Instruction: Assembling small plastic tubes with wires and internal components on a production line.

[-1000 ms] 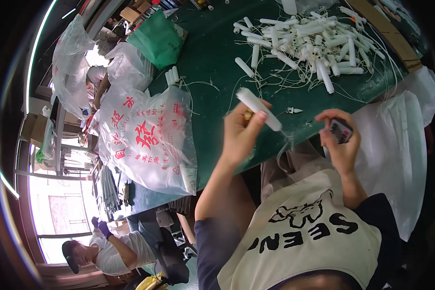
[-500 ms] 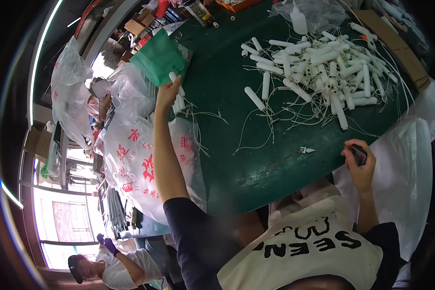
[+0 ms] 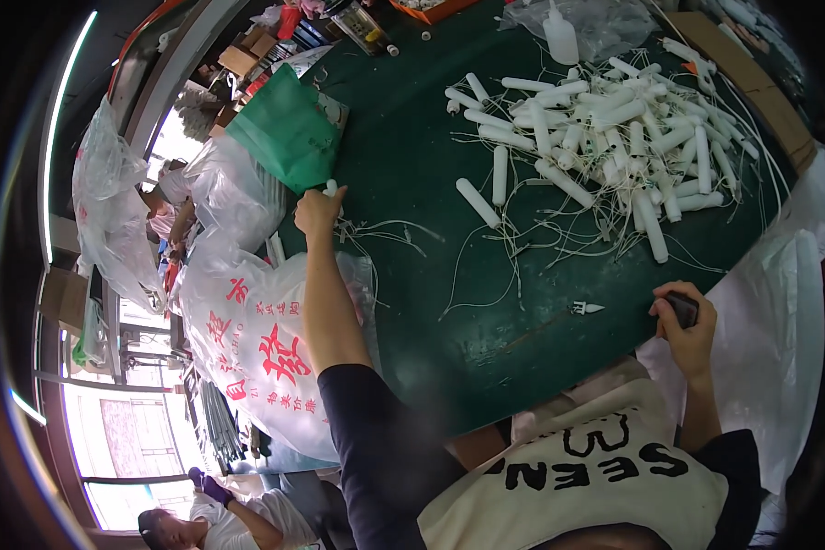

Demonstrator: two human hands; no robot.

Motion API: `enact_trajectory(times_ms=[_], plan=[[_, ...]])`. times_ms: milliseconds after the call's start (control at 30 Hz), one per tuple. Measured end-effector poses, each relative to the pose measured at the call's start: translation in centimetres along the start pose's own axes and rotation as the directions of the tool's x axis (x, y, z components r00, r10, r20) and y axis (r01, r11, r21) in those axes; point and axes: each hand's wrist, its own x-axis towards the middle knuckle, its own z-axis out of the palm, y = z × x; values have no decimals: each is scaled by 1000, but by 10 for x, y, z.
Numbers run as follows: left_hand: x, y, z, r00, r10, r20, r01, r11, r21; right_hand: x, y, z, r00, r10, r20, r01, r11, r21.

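Observation:
My left hand [image 3: 318, 213] is closed around a white tube [image 3: 331, 187] at the table's left edge, just below a green bag [image 3: 289, 128]. Only the tube's end shows past my fingers. Thin white wires [image 3: 390, 234] trail over the table beside that hand. Near the front edge, my right hand [image 3: 689, 335] grips a small dark object [image 3: 682, 309], whose kind I cannot make out. A small white pointed piece [image 3: 588, 308] lies on the table left of it. Farther back is a heap of white tubes with thin wires [image 3: 614, 128].
A white squeeze bottle [image 3: 560, 38] stands behind the heap. Cardboard [image 3: 752, 73] borders the table's right side. A printed plastic bag [image 3: 257, 339] bulges against the left edge. Another person [image 3: 238, 518] with purple gloves is at the lower left.
My left hand has come down toward me in the picture, still holding a white tube. The right hand stays near the front edge with the dark object turned slightly. The view has shifted a little.

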Motion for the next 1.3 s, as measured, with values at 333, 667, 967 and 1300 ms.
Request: enact_trajectory(times_ms=[333, 667, 967, 1300], plan=[[-19, 1, -18, 949, -227, 220, 207, 972, 110, 3, -2, 0, 996, 81, 25, -81, 996, 21], [-32, -1, -28, 954, -193, 230, 197, 980, 4, 1, -8, -1, 997, 68, 28, -69, 997, 31], [-63, 49, -88, 978, 160, -131, -175, 978, -112, -2, -9, -3, 999, 32, 42, -35, 998, 55], [-153, 121, -49, 359, 933, -29, -933, 358, -37, -13, -16, -7, 989, -19, 144, 7, 996, 84]])
